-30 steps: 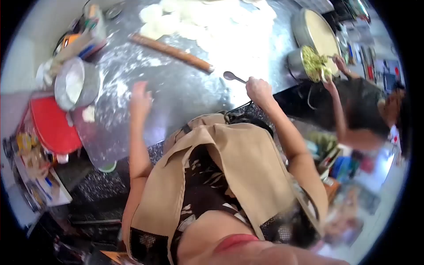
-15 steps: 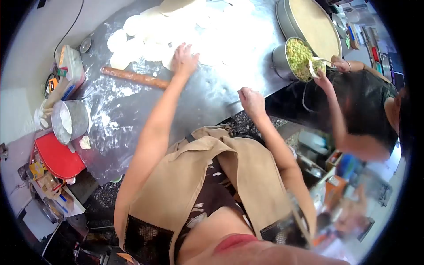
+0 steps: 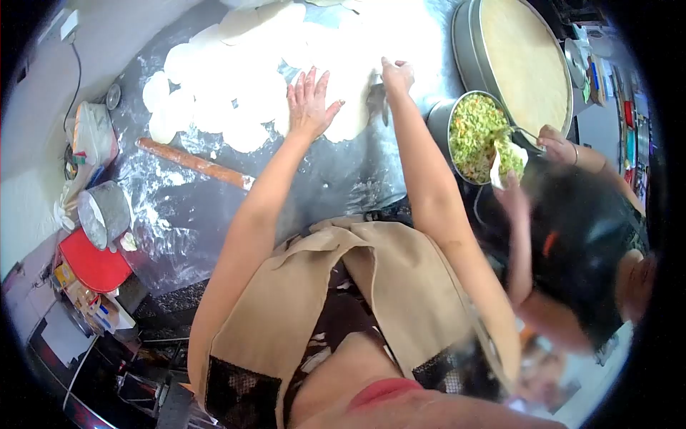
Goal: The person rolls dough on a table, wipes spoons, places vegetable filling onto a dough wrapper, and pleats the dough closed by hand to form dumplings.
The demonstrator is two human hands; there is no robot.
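My left hand (image 3: 311,107) rests with its fingers spread on the pale, round dough sheets (image 3: 246,129), which overlap across the metal table. To its right, my right hand (image 3: 398,76) is closed on a spoon, seen only as a blurred grey streak (image 3: 385,110) beside the wrist. A floury wooden rolling pin (image 3: 196,166) lies left of my forearms. Strong glare hides some dough edges near my right hand.
At the right, a co-worker's hands (image 3: 513,196) hold a filled wrapper and a utensil over a pot (image 3: 439,129) of chopped green filling. Behind it stands a large round pan (image 3: 468,53). A metal pot (image 3: 118,207) and red lid (image 3: 93,261) are at left.
My left hand has moved from the bare left part of the table onto the dough. My right hand has moved forward, and the spoon shows less clearly. The view has shifted.
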